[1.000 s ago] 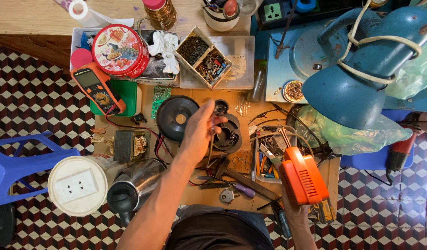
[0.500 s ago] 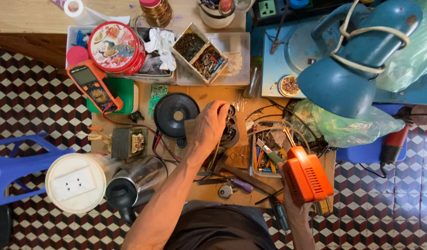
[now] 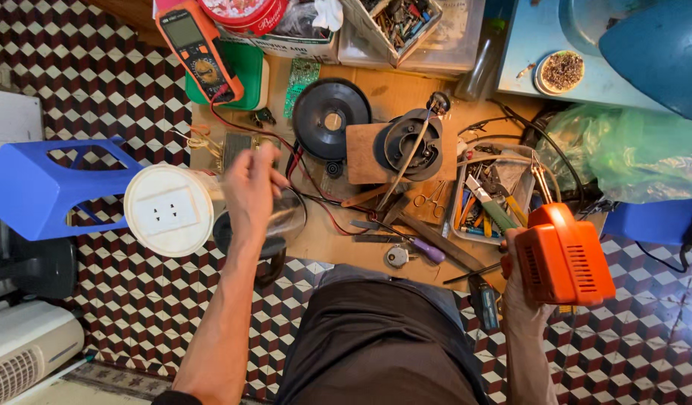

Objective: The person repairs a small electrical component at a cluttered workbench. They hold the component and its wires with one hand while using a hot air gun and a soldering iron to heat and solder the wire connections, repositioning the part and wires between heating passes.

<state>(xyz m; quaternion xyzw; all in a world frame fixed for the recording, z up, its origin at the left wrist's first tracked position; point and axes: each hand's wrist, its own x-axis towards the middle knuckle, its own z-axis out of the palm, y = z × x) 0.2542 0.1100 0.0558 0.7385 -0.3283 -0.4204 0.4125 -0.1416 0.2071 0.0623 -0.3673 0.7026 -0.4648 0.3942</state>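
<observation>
My left hand is stretched out over a shiny metal pot at the left edge of the wooden work board. It is blurred, and its fingers point toward a small transformer. Whether the fingers grip the pot's rim does not show. My right hand is low on the right and holds an orange gun-shaped power tool upright, just below a tray of hand tools. Mid-board lie a black speaker disc and a wooden block bearing a black round part.
An orange multimeter with red leads lies at the back left. A white round socket box and a blue plastic stool stand left of the pot. A green plastic bag sits on the right. A purple-handled screwdriver lies near my lap.
My left hand has left the black round part mid-board and swung left to the metal pot. The camera has moved closer and lower. The orange tool remains in my right hand.
</observation>
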